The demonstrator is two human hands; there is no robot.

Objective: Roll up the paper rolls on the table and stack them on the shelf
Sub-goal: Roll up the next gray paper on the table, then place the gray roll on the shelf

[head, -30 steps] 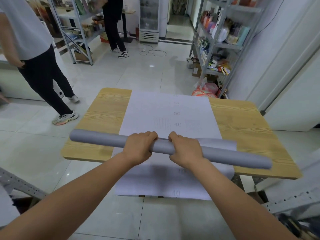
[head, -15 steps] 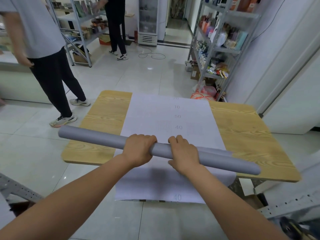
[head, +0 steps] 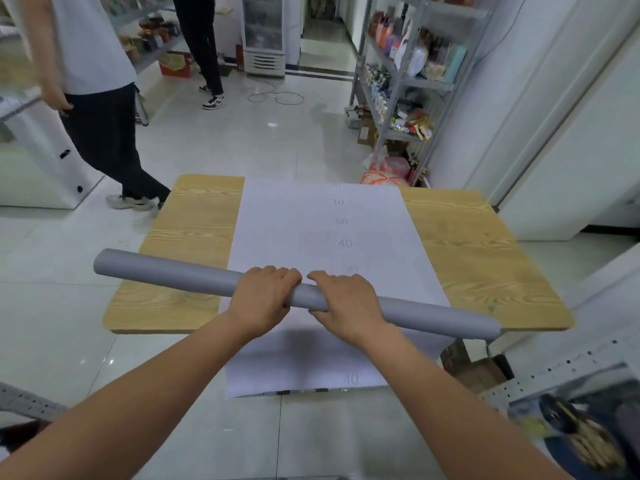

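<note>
The left hand (head: 265, 299) and right hand (head: 346, 306) held the grey roll (head: 166, 270) at its middle, fingers curled over it, above the white sheet (head: 311, 220) near the table's (head: 485, 258) front edge. An even, firm grip would probably have kept it level and tightly wound.

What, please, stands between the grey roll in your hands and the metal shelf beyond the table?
Only the wooden table with its flat white sheet lies between the grey roll and the metal shelf.
</note>
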